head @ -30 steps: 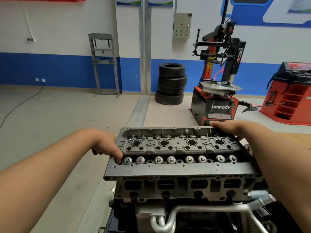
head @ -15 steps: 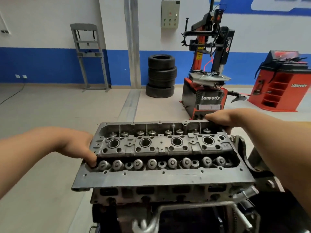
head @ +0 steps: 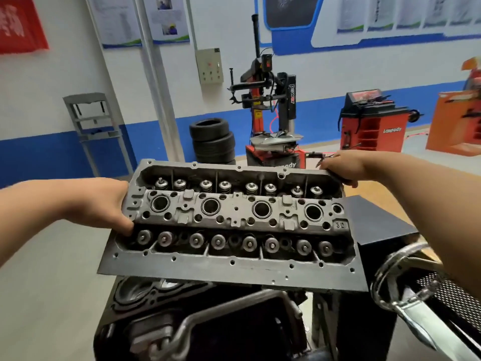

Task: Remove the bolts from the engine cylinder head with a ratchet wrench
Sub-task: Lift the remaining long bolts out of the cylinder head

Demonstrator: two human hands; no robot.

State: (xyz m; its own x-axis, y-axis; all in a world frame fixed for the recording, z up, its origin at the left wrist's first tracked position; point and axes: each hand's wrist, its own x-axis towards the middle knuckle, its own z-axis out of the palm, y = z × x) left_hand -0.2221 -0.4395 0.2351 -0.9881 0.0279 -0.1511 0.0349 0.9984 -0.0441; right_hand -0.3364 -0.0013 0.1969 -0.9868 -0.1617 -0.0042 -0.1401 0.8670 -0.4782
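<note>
Cylinder head (head: 235,267): grey cast metal, 4 round bores | left hand (head: 104,204), right hand (head: 343,168) grip ends

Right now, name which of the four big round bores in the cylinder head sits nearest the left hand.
The leftmost bore, beside the left hand gripping that end of the cylinder head; the other three line up toward the right hand.
</note>
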